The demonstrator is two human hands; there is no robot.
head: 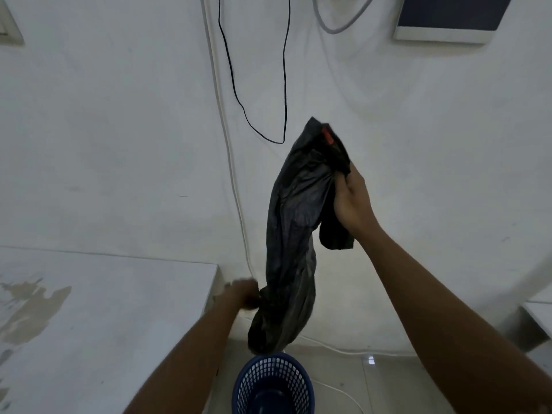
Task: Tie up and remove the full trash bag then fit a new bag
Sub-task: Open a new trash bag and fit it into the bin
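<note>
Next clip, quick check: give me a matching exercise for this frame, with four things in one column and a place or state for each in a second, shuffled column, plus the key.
Things
1. black bag
2. blue basket
3. black cable
4. white table

Places or states
A. hangs in a loop on the wall
B. at the left, surface worn in patches
C. gripped low by the left hand and high by the right hand
D. on the floor, under the bag

Pairs: 1-C, 2-D, 3-A, 4-B
</note>
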